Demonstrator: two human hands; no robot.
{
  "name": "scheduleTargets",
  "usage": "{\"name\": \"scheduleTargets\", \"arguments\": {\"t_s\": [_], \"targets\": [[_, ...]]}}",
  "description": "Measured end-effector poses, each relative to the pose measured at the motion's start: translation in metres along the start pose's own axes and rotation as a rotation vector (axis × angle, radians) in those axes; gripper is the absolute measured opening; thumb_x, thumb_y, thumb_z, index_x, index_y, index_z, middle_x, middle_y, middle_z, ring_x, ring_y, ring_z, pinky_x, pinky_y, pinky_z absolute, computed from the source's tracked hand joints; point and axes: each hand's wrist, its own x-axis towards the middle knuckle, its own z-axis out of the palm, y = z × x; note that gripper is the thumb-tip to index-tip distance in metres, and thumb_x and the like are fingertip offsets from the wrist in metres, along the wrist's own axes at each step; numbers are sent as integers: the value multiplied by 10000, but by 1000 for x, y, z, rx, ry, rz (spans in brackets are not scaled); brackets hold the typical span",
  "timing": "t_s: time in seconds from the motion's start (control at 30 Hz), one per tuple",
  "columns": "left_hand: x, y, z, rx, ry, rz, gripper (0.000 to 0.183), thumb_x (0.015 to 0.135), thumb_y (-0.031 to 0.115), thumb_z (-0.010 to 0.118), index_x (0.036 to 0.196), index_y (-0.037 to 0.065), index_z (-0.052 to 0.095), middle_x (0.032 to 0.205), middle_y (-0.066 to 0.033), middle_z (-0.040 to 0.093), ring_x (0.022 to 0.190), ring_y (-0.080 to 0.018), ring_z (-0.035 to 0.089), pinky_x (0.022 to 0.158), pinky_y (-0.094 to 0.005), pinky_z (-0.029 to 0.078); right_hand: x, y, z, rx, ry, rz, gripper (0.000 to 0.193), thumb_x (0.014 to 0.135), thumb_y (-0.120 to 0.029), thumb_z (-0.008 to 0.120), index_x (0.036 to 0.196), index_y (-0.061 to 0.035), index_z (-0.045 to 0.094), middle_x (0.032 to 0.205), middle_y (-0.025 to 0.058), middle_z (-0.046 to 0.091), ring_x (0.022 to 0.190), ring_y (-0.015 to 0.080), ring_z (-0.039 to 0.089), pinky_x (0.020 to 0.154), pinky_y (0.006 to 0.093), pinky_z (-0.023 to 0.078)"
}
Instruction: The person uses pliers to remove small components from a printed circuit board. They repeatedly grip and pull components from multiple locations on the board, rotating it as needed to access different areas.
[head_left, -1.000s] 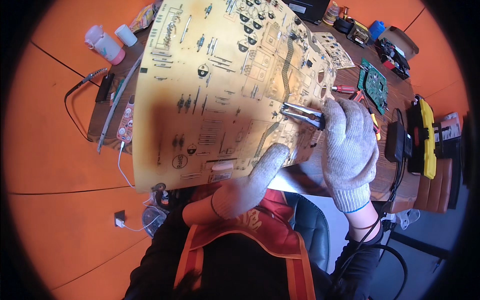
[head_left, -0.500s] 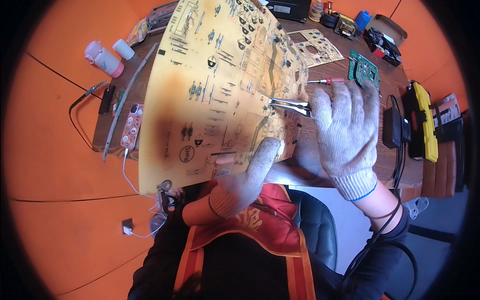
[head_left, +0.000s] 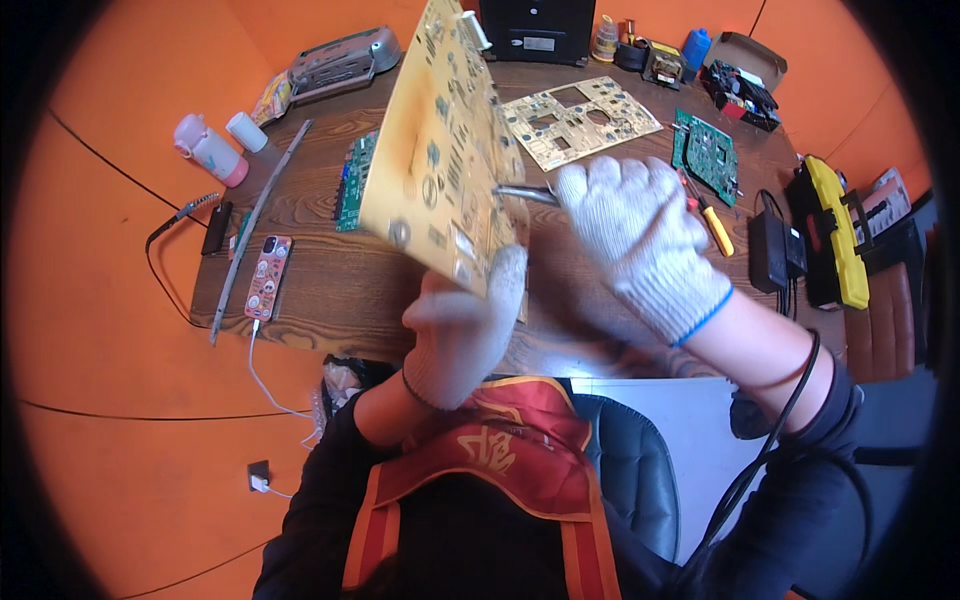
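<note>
Gloved in white knit, my left hand (head_left: 478, 325) is closed on the lower edge of a large yellowish circuit board (head_left: 425, 165), which stands tilted up above the table. A brown scorch stain and many component outlines show on the face toward me. My right hand (head_left: 640, 235), also gloved, is closed round needle-nose pliers (head_left: 527, 193). The silver jaws point left, and their tips meet the board's right side. Just what the tips touch is too small to make out, and the handles are hidden in the glove.
Behind lies another yellowish board (head_left: 585, 115) with cut-outs. Green circuit boards (head_left: 708, 155) (head_left: 356, 180) rest at right and left. Near my right hand is a yellow-handled screwdriver (head_left: 718, 230). A phone (head_left: 268, 278) on a cable, a metal strip (head_left: 262, 215) and a yellow-black case (head_left: 835, 235) flank the wooden table.
The circuit board has dropped away from me and turned more edge-on, uncovering the table behind it. My right hand and the pliers have moved slightly left, and the fingers have curled into a fist.
</note>
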Motion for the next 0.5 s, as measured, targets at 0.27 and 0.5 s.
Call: {"name": "scheduleTargets", "arguments": {"t_s": [0.27, 0.5], "targets": [[14, 3, 16, -770, 301, -294, 293, 864, 146, 676, 1070, -58, 631, 990, -151, 703, 909, -235, 691, 806, -332, 530, 10, 10, -22, 383, -409, -94, 251, 913, -254, 517, 1067, -61, 560, 932, 175, 671, 839, 303, 684, 702, 450, 545], [8, -23, 15, -848, 114, -281, 327, 896, -34, 583, 1212, -86, 522, 1153, -118, 622, 1004, -162, 607, 842, -298, 504, 2, 1, -21, 1617, -789, 143, 351, 889, -326, 540, 736, -23, 632, 655, 69, 646, 628, 145, 650, 595, 264, 509]]}}
